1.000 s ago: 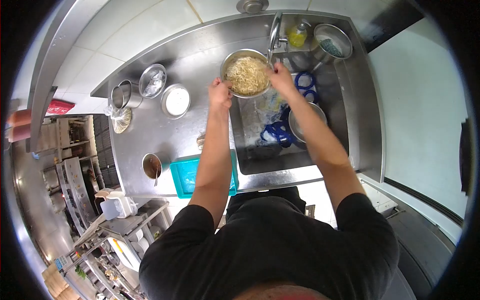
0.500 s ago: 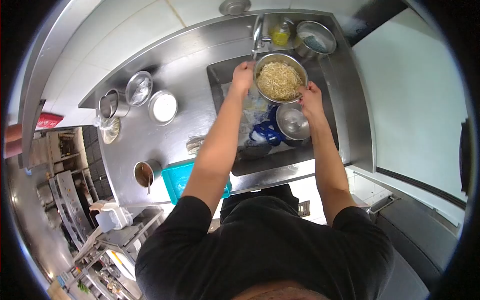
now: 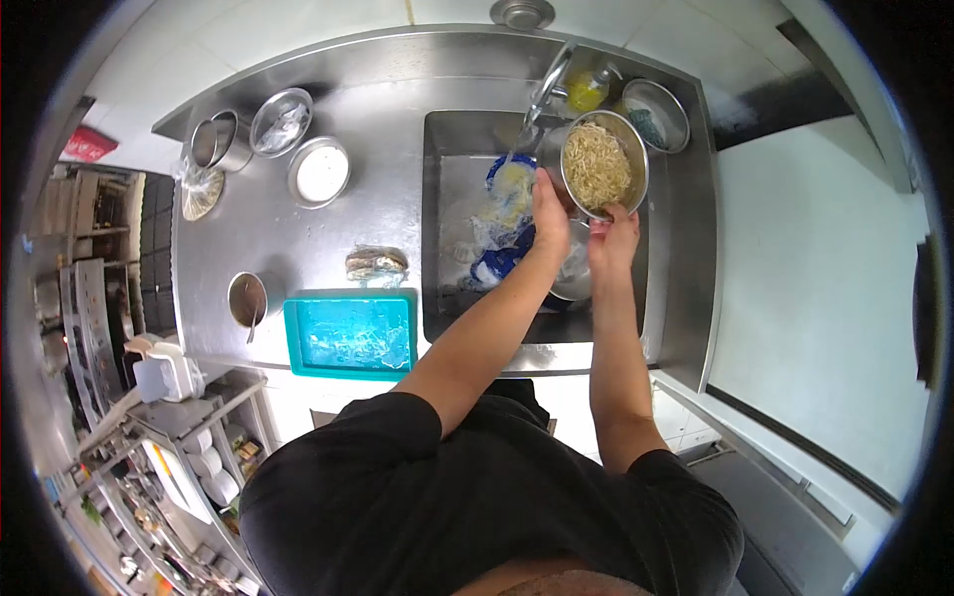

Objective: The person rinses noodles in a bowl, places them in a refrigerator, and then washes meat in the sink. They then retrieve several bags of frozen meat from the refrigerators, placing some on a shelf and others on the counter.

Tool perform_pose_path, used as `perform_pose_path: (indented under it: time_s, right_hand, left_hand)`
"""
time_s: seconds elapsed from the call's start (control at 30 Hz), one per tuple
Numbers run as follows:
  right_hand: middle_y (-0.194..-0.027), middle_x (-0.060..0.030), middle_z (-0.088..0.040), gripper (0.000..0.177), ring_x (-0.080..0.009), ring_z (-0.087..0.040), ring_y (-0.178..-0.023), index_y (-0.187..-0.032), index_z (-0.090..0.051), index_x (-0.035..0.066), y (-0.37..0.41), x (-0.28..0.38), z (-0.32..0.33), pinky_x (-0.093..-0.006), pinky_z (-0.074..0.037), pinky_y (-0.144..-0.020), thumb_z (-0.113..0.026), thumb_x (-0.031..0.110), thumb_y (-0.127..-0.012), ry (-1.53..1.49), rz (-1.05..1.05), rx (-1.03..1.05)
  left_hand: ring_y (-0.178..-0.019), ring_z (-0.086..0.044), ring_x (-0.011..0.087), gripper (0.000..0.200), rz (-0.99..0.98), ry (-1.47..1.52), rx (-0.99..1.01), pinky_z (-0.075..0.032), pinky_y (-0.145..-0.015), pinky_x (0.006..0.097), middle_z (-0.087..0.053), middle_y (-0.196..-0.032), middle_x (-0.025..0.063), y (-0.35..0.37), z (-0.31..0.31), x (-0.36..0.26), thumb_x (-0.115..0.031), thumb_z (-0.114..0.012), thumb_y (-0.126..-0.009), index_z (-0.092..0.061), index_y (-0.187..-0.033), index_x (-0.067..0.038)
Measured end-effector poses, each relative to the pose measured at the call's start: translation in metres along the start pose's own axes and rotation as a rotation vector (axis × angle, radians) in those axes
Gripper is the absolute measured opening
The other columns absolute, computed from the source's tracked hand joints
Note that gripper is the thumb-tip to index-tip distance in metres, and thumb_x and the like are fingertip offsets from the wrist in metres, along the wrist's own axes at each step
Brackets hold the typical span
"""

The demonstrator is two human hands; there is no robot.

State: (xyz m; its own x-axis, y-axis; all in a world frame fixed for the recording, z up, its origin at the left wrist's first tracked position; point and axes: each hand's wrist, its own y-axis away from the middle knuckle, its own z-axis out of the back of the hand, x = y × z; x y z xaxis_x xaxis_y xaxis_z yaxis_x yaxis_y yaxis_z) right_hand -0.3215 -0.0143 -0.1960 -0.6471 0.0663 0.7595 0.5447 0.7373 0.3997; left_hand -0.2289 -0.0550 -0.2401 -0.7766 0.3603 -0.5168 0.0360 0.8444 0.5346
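Note:
A round metal bowl (image 3: pixel 644 169) full of pale strands that look like bean sprouts (image 3: pixel 596 167) is tilted over the right part of the sink (image 3: pixel 434 228). My right hand (image 3: pixel 614 238) grips its near rim, thumb at the edge. Against the bowl's left outer side, my left hand (image 3: pixel 553 221) supports it, with some fingers hidden. Water runs from the tap (image 3: pixel 542 94) just left of the bowl. Beneath my hands another metal bowl (image 3: pixel 573 273) sits in the sink, partly covered, beside blue-and-white items (image 3: pixel 497 266).
A turquoise tray (image 3: pixel 353 336) lies on the counter's front edge, near a plastic-wrapped bundle (image 3: pixel 376 264). Further left stand a pot with a spoon (image 3: pixel 250 298), a bowl of white contents (image 3: pixel 321 173) and other metal containers. Behind the sink are a soap bottle (image 3: pixel 588 91) and a metal pot (image 3: pixel 660 114).
The bowl of sprouts has shifted right and tipped. My left hand has moved from its left rim to its outer side; my right hand keeps its grip. The camera view has turned slightly.

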Motion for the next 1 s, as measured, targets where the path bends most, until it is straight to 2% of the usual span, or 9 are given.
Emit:
perform_pose_path:
  time_s: [0.1, 0.2, 0.4, 0.5, 0.57, 0.67, 0.8, 0.9, 1.0]
  right_hand:
    - [-0.101, -0.0049, -0.066, 0.034, -0.0141, -0.062, -0.077, -0.110, -0.056, 0.008, 0.002, -0.016, -0.027, -0.0269, -0.049, -0.061, -0.059, -0.012, -0.083, -0.106, -0.014, -0.025]
    - [-0.104, -0.0058, -0.067, 0.035, -0.0178, -0.066, -0.085, -0.112, -0.058, 0.008, -0.005, -0.017, -0.030, -0.0294, -0.054, -0.069, -0.059, -0.012, -0.083, -0.056, -0.036, 0.022]
    - [-0.111, -0.0118, -0.069, 0.033, -0.0211, -0.069, -0.096, -0.117, -0.061, 0.003, -0.014, 0.013, -0.016, -0.0329, -0.057, -0.077, -0.056, -0.010, -0.086, 0.194, -0.080, 0.303]
    - [-0.111, -0.0105, -0.069, 0.030, -0.0197, -0.069, -0.095, -0.116, -0.062, 0.001, -0.007, 0.027, -0.033, -0.0328, -0.057, -0.080, -0.056, -0.009, -0.088, 0.409, -0.158, 0.461]
    - [-0.110, -0.0096, -0.069, 0.027, -0.0181, -0.068, -0.094, -0.114, -0.062, 0.000, -0.012, 0.029, -0.037, -0.0322, -0.057, -0.081, -0.058, -0.007, -0.089, 0.526, -0.210, 0.566]
    - [-0.106, -0.0083, -0.069, 0.021, -0.0153, -0.067, -0.091, -0.110, -0.063, 0.001, -0.038, 0.019, -0.057, -0.0308, -0.056, -0.079, -0.063, -0.001, -0.090, 0.669, -0.277, 0.736]
    - [-0.101, -0.0046, -0.070, 0.014, -0.0120, -0.067, -0.088, -0.101, -0.066, 0.005, -0.051, 0.007, -0.118, -0.0280, -0.056, -0.076, -0.071, 0.015, -0.093, 0.954, -0.260, 0.955]
    - [-0.107, -0.0078, -0.070, 0.034, -0.0151, -0.067, -0.092, -0.113, -0.067, 0.002, -0.071, -0.027, -0.147, -0.0293, -0.055, -0.077, -0.077, 0.027, -0.092, 0.633, -0.418, 0.854]
    - [-0.111, -0.0097, -0.071, 0.045, -0.0188, -0.067, -0.099, -0.121, -0.067, 0.002, -0.080, -0.070, -0.164, -0.0329, -0.055, -0.085, -0.076, 0.036, -0.093, 0.504, -0.306, 0.618]
  left_hand:
    - [-0.102, -0.061, 0.0164, 0.044, -0.059, -0.068, -0.052, -0.049, -0.093, 0.0326, -0.066, -0.111, 0.0036, -0.063, 0.015, -0.006, -0.045, -0.043, -0.109, -0.062, -0.120, -0.007]
    - [-0.101, -0.065, 0.0152, 0.039, -0.055, -0.183, 0.275, -0.051, -0.088, 0.0352, -0.072, -0.111, 0.0036, -0.105, 0.005, -0.066, -0.042, -0.047, -0.107, -0.067, -0.118, -0.010]
    - [-0.090, -0.067, 0.0143, 0.036, 0.349, -0.974, 0.520, -0.052, -0.080, 0.0336, -0.073, -0.107, 0.0041, -0.103, -0.033, -0.168, -0.044, -0.061, -0.099, -0.071, -0.113, -0.012]
    - [-0.100, -0.069, 0.0149, 0.055, 0.433, -1.102, 0.599, -0.053, -0.091, 0.0311, -0.072, -0.115, 0.0052, -0.115, -0.023, -0.178, -0.060, -0.067, -0.092, -0.070, -0.121, -0.012]
    - [-0.116, -0.065, 0.0175, 0.071, 0.492, -1.107, 0.575, -0.051, -0.102, 0.0337, -0.069, -0.126, 0.0064, -0.044, -0.035, -0.223, -0.069, -0.067, -0.088, -0.066, -0.129, -0.010]
    - [-0.125, -0.060, 0.0196, 0.070, 0.682, -0.941, 0.657, -0.050, -0.106, 0.0403, -0.066, -0.131, 0.0080, -0.046, 0.011, -0.241, -0.062, -0.069, -0.090, -0.062, -0.134, -0.009]
    - [-0.129, -0.057, 0.0230, 0.066, 0.432, -0.865, 0.587, -0.049, -0.106, 0.0486, -0.061, -0.139, 0.0103, -0.022, 0.075, -0.252, -0.048, -0.070, -0.090, -0.056, -0.140, -0.007]
    - [-0.126, -0.060, 0.0262, 0.064, 0.260, -0.688, 0.436, -0.051, -0.100, 0.0513, -0.060, -0.139, 0.0119, 0.005, 0.096, -0.254, -0.038, -0.066, -0.091, -0.050, -0.144, -0.006]
    - [-0.123, -0.062, 0.0298, 0.068, 0.095, -0.437, 0.370, -0.056, -0.093, 0.0537, -0.059, -0.138, 0.0144, 0.006, 0.116, -0.240, -0.041, -0.063, -0.090, -0.046, -0.146, -0.008]
